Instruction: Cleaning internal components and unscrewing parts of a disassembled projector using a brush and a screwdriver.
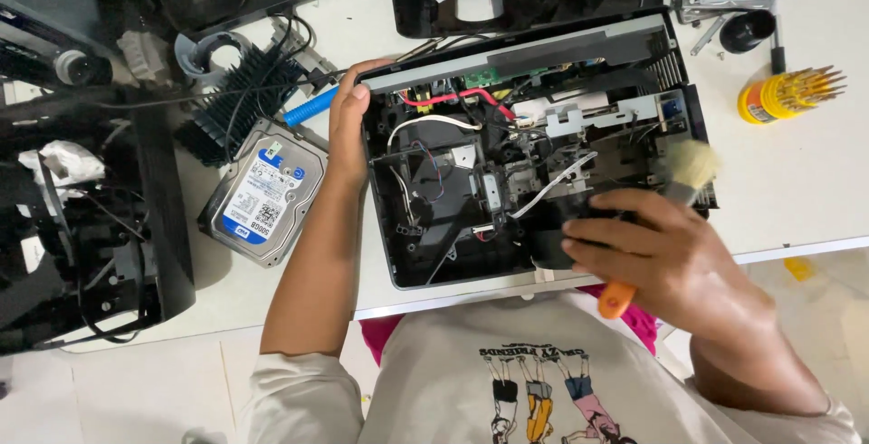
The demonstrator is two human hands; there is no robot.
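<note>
We see 1 opened black device [471,218] at the white table's [797,200] near edge. Our left hand [348,127] grips its left rim, fingers curled over. Our right hand [665,258] is closed around 1 orange-handled brush [692,168], bristles over the right side. 1 hard drive [264,192] with a blue-white label lies just left; 1 yellow jar [760,100] stands right.

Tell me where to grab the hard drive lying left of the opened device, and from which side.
Take the hard drive by its two long edges, coming straight down from above. It lies flat, label up, tilted on the table, so its top face offers no hold. The left forearm runs close along its right edge, so a grip from the left is probably easier.
</note>
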